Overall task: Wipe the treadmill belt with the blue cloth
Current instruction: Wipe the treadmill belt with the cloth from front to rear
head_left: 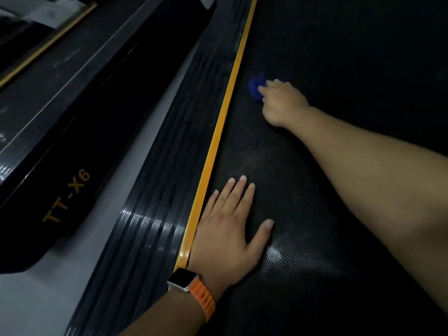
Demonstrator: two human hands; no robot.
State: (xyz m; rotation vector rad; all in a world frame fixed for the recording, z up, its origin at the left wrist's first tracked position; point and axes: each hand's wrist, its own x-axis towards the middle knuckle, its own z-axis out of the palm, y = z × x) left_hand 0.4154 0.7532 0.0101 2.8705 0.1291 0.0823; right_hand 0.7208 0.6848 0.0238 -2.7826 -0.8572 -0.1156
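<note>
Clutching the balled blue cloth [255,88], right hand [282,103] reaches along belt [344,54]; left hand [228,229] splayed flat.

The black treadmill belt [339,57] carries a blue cloth [255,87] and a flat left hand [228,229] beside the yellow strip [218,139]

My right hand [281,103], blurred, covers most of the blue cloth [255,87]; the treadmill belt [339,57] is cut off at top and right.
</note>
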